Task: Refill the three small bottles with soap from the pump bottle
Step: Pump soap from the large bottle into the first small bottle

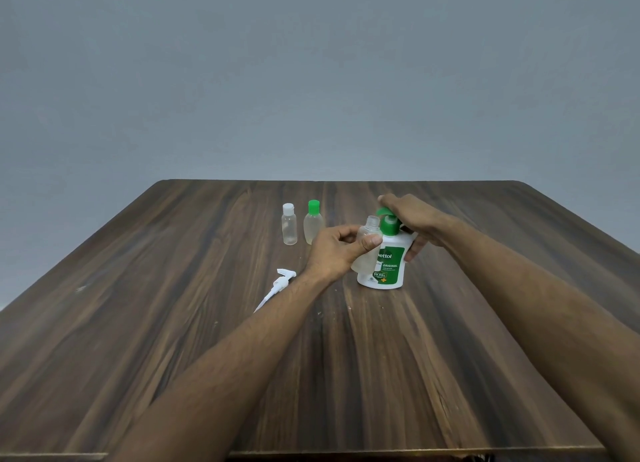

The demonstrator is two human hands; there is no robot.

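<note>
Left hand (341, 250): just right of the frame's centre, fingers and thumb curled round an uncapped small clear bottle (367, 243), holding it tilted slightly against the pump bottle.
Uncapped small clear bottle: open neck up, right beside the green nozzle; pale liquid shows in its lower part, how much cannot be told; whether its base touches the bench is hidden by the hand.
Right hand (414, 224): right of centre, laid over the top of the pump bottle (386, 264), palm on the green pump head (388, 221), fingers curled down the bottle's far right side.
Pump bottle: upright on the bench, white with a green label reading "ORIGINAL", standing right of centre in the frame.
White-capped small bottle (289, 224): upright, clear, cap on, just above and left of the left hand.
Green-capped small bottle (313, 224): upright, cap on, pale yellowish content, just beside the white-capped one on its right, its lower right edge hidden behind the left hand.
White pump top (277, 287): lying on its side on the bench, lower left of the left wrist, its tube pointing toward the lower left.
Bench (173, 323): dark wood grain, filling the lower half of the frame.
Wall (311, 63): plain grey, upper half.
</note>
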